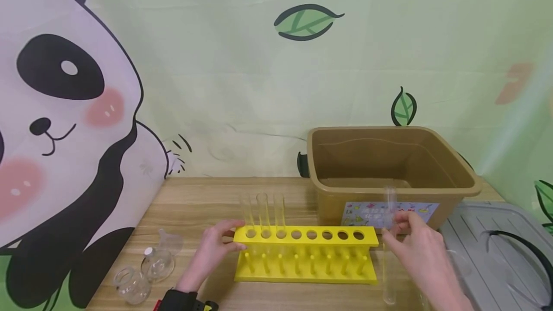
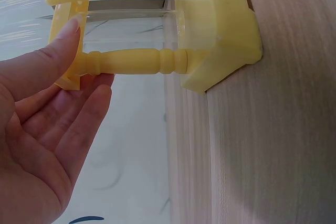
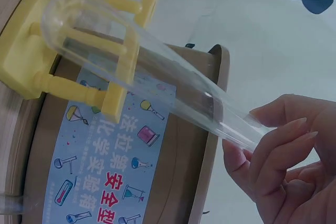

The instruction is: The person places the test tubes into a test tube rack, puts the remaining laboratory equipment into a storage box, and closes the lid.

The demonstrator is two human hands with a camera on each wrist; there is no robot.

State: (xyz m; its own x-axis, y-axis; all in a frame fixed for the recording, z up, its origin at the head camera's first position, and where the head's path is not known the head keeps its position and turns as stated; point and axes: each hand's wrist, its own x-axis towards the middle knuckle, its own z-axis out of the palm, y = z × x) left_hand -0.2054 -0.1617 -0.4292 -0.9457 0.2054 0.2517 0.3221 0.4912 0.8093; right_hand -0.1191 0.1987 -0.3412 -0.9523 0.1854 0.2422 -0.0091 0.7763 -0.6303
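Note:
A yellow test tube rack [image 1: 305,277] stands on the wooden table, with three clear test tubes [image 1: 264,210] in the holes at its left end. My left hand [image 1: 211,248] grips the rack's left end; in the left wrist view the thumb [image 2: 65,45] lies on the top bar and the fingers reach behind it. To the right of the rack, my right hand [image 1: 419,248] pinches a clear empty test tube [image 1: 390,277] near its upper part. The tube's rounded end points down, and in the right wrist view it overlaps the rack [image 3: 118,93].
A brown bin [image 1: 397,190] with a printed label stands behind the rack at right. Beside it lies a grey lid [image 1: 479,224] with a black handle [image 1: 524,244]. At left are a glass jar [image 1: 133,287], a round flask [image 1: 159,268] and a clear funnel [image 1: 170,241].

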